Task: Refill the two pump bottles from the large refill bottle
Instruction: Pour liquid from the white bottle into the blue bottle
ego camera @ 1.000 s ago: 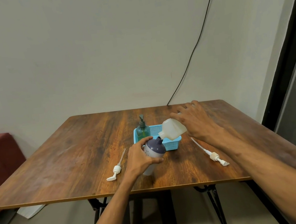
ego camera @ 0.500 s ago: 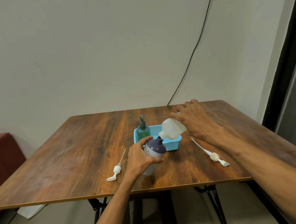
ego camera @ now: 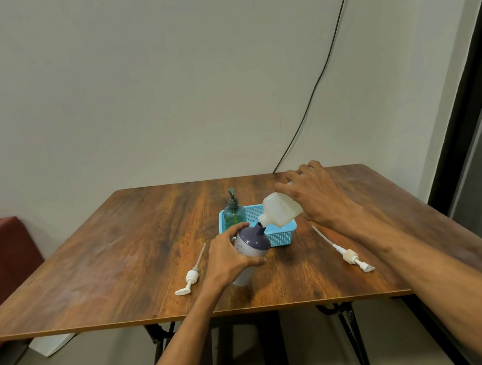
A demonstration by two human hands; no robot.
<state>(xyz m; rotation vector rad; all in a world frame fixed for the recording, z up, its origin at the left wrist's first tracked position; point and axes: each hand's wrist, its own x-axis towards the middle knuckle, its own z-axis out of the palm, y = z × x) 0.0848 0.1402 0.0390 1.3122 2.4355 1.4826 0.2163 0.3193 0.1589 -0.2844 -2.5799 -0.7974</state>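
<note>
Little moved since before | right hand [ego camera: 318, 199] grips refill bottle [ego camera: 280, 209] over the blue basket [ego camera: 283, 235], long axis tipped, mouth down-left | left hand [ego camera: 228, 259] holds purple-topped bottle [ego camera: 252, 240] at basket's front-left corner, neck leaning to meet that mouth.

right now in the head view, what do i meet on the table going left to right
loose white pump → green pump bottle → large refill bottle → second loose pump

A wooden bench [ego camera: 121, 259] fills the lower middle of the frame. At its centre stands a blue basket [ego camera: 283, 236]. Just in front of that, a tilted bottle [ego camera: 252, 243] rests on its base. One pump [ego camera: 191, 277] lies lower left and a second pump [ego camera: 350, 255] lower right.
</note>
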